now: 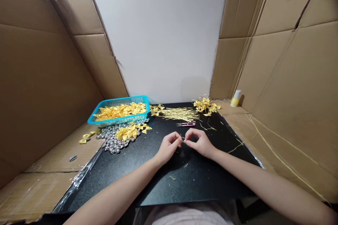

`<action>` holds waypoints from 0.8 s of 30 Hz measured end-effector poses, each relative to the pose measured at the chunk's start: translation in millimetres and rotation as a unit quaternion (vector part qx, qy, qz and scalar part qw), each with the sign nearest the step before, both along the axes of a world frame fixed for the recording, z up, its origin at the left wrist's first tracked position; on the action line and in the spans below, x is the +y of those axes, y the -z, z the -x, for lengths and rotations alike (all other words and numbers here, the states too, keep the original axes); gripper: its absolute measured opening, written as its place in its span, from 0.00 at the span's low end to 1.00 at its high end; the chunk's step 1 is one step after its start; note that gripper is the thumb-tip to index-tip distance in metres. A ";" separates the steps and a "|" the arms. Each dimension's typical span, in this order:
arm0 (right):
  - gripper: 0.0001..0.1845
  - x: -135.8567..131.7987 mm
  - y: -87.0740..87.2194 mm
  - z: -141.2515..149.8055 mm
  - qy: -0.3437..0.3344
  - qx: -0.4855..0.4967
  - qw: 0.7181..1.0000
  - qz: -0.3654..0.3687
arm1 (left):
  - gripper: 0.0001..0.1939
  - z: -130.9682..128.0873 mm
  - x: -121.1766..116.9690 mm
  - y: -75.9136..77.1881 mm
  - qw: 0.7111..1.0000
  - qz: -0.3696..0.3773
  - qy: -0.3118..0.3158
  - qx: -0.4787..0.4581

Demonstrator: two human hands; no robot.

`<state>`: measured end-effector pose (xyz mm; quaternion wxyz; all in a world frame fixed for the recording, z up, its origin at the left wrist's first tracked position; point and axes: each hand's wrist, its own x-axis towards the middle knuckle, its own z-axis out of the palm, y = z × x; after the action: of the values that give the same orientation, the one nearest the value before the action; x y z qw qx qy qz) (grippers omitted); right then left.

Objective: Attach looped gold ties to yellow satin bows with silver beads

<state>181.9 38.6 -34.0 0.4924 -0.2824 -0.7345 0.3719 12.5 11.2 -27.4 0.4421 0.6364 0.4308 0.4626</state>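
Over the middle of the black table (pixel 148 172), my left hand (pixel 170 145) is closed in a pinch on a thin yellow string (pixel 182 137). Facing it, my right hand (pixel 200 143) pinches the same short string from the other side, its fingertips close to those of the left. Just beyond both hands lies a pair of pink-handled thread snips (pixel 186 124). Farther back is a flat heap of thin golden strips (pixel 181 113). The fingers partly hide the string, and whether anything else is held with it I cannot tell.
A blue basket (pixel 118 123) holds yellow bows. In front lie silver beads (pixel 113 144) and loose bows (pixel 128 132). Yellow bows with ties (pixel 206 106) are heaped back right, near a thread spool (pixel 236 98). Cardboard walls (pixel 285 77) stand on both sides.
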 end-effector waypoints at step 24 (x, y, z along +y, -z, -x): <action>0.13 -5.2 1.2 2.6 0.103 -0.084 0.984 -0.122 | 0.14 -1.8 -4.0 2.2 0.987 -0.094 -0.077 0.108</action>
<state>179.3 33.3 -35.2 0.4953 -0.3246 -0.7802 0.2014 14.4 7.2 -29.6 0.2943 0.6858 0.4785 0.4627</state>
